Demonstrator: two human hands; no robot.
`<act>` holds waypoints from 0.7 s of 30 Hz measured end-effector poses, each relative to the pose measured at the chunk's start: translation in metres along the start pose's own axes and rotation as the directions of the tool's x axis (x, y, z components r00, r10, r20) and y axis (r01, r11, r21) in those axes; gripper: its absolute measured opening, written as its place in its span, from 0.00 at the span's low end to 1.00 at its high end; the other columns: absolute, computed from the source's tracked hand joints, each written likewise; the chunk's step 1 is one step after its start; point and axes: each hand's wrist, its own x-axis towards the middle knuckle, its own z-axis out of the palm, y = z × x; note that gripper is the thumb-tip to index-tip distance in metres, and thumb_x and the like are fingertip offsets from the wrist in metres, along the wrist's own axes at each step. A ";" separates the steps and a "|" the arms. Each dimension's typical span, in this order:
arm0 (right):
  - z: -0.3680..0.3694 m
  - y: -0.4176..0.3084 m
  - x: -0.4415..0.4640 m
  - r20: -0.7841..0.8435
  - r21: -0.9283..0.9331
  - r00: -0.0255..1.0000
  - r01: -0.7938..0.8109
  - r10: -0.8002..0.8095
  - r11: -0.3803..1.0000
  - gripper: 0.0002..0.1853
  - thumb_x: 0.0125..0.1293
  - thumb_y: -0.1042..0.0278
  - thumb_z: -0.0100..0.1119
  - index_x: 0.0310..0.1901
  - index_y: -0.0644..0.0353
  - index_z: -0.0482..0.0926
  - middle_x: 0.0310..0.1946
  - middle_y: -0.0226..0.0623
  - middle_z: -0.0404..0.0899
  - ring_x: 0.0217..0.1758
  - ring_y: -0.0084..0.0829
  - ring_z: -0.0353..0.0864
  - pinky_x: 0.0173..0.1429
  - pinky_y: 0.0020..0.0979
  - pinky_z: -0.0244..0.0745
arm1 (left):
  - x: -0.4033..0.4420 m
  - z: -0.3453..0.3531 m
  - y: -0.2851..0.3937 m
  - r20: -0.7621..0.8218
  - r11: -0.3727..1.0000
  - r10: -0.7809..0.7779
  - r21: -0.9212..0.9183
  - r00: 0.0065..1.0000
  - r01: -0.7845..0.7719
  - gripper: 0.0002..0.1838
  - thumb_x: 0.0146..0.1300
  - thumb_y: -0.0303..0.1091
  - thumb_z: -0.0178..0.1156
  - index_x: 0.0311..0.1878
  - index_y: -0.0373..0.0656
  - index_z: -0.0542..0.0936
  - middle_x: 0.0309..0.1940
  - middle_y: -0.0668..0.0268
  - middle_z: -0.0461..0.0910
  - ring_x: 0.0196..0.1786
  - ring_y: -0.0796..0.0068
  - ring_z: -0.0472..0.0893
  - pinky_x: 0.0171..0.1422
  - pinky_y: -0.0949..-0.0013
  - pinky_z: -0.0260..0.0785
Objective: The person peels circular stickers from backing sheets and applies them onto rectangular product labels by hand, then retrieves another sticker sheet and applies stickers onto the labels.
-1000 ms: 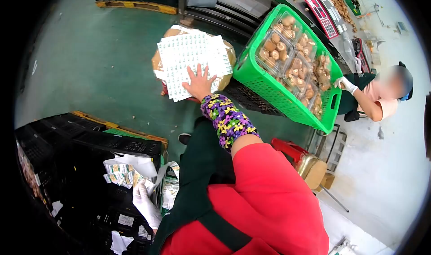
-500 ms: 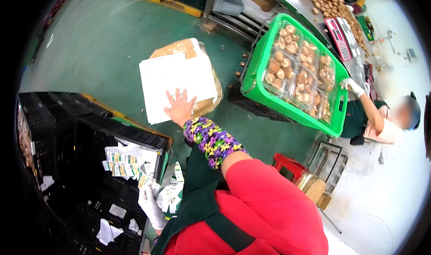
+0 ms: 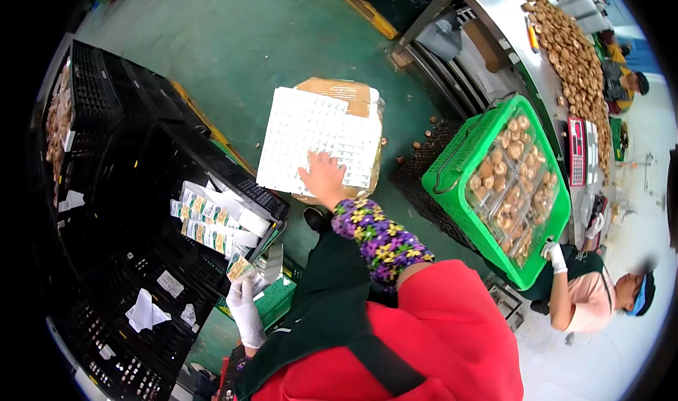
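Observation:
My right hand (image 3: 325,180), bare below a flowered sleeve, lies with fingers spread on white sheets printed in small rows (image 3: 300,136). Under the sheets is a brown taped carton (image 3: 353,97) on the floor. My left hand (image 3: 244,308), in a white glove, pinches a printed label (image 3: 239,267) with orange and green print. Just beyond it, strips of similar labels (image 3: 208,214) hang over the edge of a black crate (image 3: 254,199). Below that hand sits a green crate (image 3: 277,301), partly hidden by my apron.
At the right, a green basket (image 3: 439,178) of clear mushroom packs (image 3: 519,182) rests on a black crate (image 3: 424,203); a co-worker's gloved hand (image 3: 556,256) grips its rim. A steel table (image 3: 494,2) bears loose mushrooms (image 3: 572,62) and a red scale (image 3: 577,150). Black crates (image 3: 106,83) stand left.
The view has swung, so carton and basket appear farther right. My right hand stays on the sheets. The green crate below my left hand shows more, and that hand still holds a label.

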 end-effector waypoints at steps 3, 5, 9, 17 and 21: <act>-0.025 0.018 0.035 -0.298 0.002 0.949 0.111 -0.106 0.994 0.21 0.59 0.58 0.61 0.53 0.54 0.76 0.47 0.38 0.73 0.52 0.43 0.69 0.54 0.54 0.62 | 0.008 0.015 0.021 0.021 0.997 -0.024 -0.078 0.999 0.026 0.09 0.70 0.30 0.55 0.43 0.35 0.82 0.38 0.66 0.82 0.38 0.80 0.79 0.47 0.75 0.72; -0.048 0.027 0.069 -0.342 0.095 0.938 0.089 -0.051 0.992 0.20 0.57 0.62 0.64 0.52 0.54 0.75 0.47 0.40 0.73 0.53 0.43 0.70 0.55 0.49 0.64 | 0.014 0.022 0.025 0.016 0.993 -0.027 -0.111 1.000 0.028 0.09 0.70 0.30 0.55 0.43 0.35 0.82 0.38 0.65 0.83 0.38 0.80 0.79 0.47 0.75 0.72; -0.051 0.044 0.120 -0.344 0.054 0.939 0.017 0.002 0.998 0.21 0.55 0.61 0.67 0.50 0.54 0.76 0.47 0.40 0.72 0.53 0.42 0.70 0.55 0.47 0.65 | 0.019 0.023 0.032 -0.005 0.999 0.007 -0.045 1.000 -0.007 0.10 0.70 0.30 0.54 0.44 0.35 0.81 0.39 0.64 0.83 0.39 0.79 0.80 0.47 0.75 0.73; -0.040 0.064 0.131 -0.357 0.172 0.934 0.057 0.009 0.983 0.12 0.53 0.62 0.68 0.39 0.53 0.80 0.43 0.37 0.76 0.51 0.44 0.72 0.53 0.47 0.64 | 0.016 0.030 0.043 -0.023 1.000 0.015 -0.018 1.000 -0.015 0.10 0.71 0.30 0.53 0.46 0.34 0.80 0.40 0.62 0.83 0.43 0.76 0.80 0.51 0.71 0.74; -0.053 0.071 0.119 -0.377 0.392 0.924 0.098 0.062 0.915 0.09 0.56 0.65 0.65 0.36 0.58 0.79 0.36 0.40 0.82 0.44 0.42 0.79 0.47 0.42 0.70 | 0.021 0.033 0.040 -0.003 0.998 0.055 0.013 0.998 -0.055 0.10 0.72 0.30 0.52 0.45 0.35 0.80 0.41 0.60 0.83 0.44 0.75 0.80 0.52 0.71 0.74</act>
